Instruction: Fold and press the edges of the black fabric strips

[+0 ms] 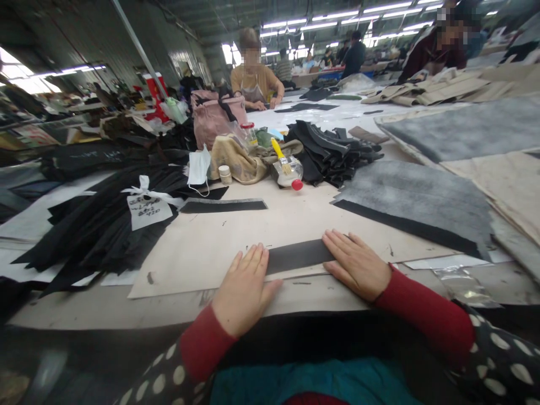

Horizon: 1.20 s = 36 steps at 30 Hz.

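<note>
A dark grey strip of material [297,255] lies flat on a pale sheet [202,247] in front of me. My left hand [247,287] rests flat on its left end, fingers stretched out and thumb apart. On the right end, my right hand [358,267] lies flat as well, fingers extended. The hands cover both ends of the strip. Beyond it to the left is another black strip [223,206] with a grey upper edge. A large grey piece with a black border [409,202] lies to the right.
At left sits a fanned pile of black pieces [97,225] with a handwritten tag [148,210]. Behind the sheet are a yellow-handled brush [278,151], a face mask [199,167], a small jar [225,174] and stacked black pieces [324,149]. A person [255,79] works across the table.
</note>
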### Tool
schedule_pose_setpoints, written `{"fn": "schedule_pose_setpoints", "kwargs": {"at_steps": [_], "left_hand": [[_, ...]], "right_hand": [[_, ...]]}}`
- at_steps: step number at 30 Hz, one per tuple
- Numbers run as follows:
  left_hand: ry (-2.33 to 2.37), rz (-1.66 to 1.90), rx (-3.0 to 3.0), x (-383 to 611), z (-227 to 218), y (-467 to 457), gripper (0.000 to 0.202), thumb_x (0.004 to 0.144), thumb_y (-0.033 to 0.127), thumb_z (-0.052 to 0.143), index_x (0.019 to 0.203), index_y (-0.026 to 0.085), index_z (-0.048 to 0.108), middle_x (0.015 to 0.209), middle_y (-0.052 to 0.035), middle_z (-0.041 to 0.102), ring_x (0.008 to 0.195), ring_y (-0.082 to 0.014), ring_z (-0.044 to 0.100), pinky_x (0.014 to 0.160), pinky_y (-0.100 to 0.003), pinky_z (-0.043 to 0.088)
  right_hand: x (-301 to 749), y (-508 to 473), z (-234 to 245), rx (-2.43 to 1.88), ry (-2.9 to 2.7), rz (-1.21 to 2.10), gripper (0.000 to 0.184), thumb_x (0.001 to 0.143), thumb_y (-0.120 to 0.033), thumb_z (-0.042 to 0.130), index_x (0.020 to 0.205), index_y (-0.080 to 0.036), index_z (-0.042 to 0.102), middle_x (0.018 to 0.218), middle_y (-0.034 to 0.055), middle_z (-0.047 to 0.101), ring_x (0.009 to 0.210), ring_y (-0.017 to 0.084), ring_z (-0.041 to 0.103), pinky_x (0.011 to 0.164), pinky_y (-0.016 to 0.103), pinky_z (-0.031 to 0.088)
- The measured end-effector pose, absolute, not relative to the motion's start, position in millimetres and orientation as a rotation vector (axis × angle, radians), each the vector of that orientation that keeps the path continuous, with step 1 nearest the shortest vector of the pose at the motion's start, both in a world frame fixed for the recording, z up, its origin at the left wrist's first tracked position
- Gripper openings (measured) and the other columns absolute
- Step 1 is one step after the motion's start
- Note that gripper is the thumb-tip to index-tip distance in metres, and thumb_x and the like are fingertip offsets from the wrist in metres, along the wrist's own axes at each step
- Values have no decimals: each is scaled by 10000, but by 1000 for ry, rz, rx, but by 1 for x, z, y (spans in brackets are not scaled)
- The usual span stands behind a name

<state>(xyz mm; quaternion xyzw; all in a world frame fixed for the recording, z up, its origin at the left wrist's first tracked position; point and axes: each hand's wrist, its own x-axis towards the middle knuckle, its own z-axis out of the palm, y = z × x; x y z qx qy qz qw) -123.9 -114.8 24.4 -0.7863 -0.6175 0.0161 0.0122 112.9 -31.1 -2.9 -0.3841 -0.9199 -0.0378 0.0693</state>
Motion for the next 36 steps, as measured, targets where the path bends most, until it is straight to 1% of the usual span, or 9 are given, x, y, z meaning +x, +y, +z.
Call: {"fn": "schedule_pose_setpoints", "kwargs": {"at_steps": [2, 7, 13, 20, 24, 27, 31, 34, 36], "left_hand": [[-1889, -34, -2475, -109, 22, -113, 601, 843, 481, 286, 1278, 71, 340, 1360, -152, 289, 1259, -247, 262, 1014, -433, 271], [-1765, -194, -2587, -83, 12, -107, 544, 862, 444, 270, 1302, 126, 297, 1386, -91, 261, 1284, -206, 205, 1033, -413, 252], [-1670, -141, -2649, -92, 12, -106, 530, 859, 423, 301, 1290, 115, 315, 1366, -121, 296, 1271, -210, 242, 1016, -413, 277], [-1719, 18, -2632, -124, 25, -120, 522, 858, 420, 299, 1291, 130, 329, 1356, -107, 308, 1248, -213, 294, 989, -398, 320], [-1798, 20, -2679, -139, 39, -119, 453, 856, 397, 318, 1236, 175, 424, 1315, -83, 388, 1201, -210, 376, 984, -400, 329], [-1894, -64, -2714, -149, 52, -111, 407, 852, 388, 329, 1171, 199, 497, 1261, -61, 467, 1148, -183, 441, 979, -350, 348], [-1994, -229, -2621, -165, 59, -107, 471, 836, 414, 347, 1215, 152, 446, 1281, -85, 442, 1175, -191, 407, 998, -344, 328], [-2059, -168, -2629, -177, 53, -114, 532, 813, 448, 379, 1254, 151, 394, 1313, -99, 396, 1202, -213, 374, 1004, -370, 317], [-2068, -139, -2671, -182, 47, -119, 584, 789, 459, 422, 1286, 163, 345, 1342, -99, 349, 1219, -217, 348, 1009, -370, 308]], "right_hand": [[102, -39, -3, -1137, -2765, -89, 545, 849, -395, 322, 1277, -62, 376, 1334, 133, 332, 1230, 245, 303, 981, 425, 303], [81, -53, -3, -1005, -2784, -26, 464, 854, -319, 324, 1268, -124, 400, 1343, 65, 335, 1239, 224, 289, 982, 432, 298], [87, -51, -5, -953, -2720, -25, 426, 861, -287, 323, 1227, -111, 449, 1298, 93, 405, 1202, 198, 357, 964, 398, 333], [128, -38, -5, -995, -2722, -121, 408, 862, -262, 308, 1203, -119, 481, 1266, 97, 444, 1173, 200, 399, 942, 387, 368], [138, -33, 3, -1036, -2735, -10, 412, 865, -298, 294, 1197, -151, 489, 1256, 84, 459, 1161, 203, 415, 931, 416, 377], [143, -26, 17, -1005, -2690, 129, 422, 872, -322, 273, 1168, -147, 516, 1212, 90, 506, 1128, 185, 454, 941, 376, 382], [158, -15, 30, -1116, -2600, 212, 489, 849, -402, 315, 1215, -115, 464, 1254, 113, 460, 1158, 200, 419, 974, 362, 349], [174, -13, 28, -1219, -2640, 309, 589, 802, -480, 383, 1254, -104, 413, 1268, 122, 443, 1152, 225, 423, 957, 378, 365], [180, -15, 24, -1211, -2688, 341, 630, 773, -476, 434, 1276, -100, 380, 1271, 127, 438, 1139, 234, 435, 943, 381, 375]]}}
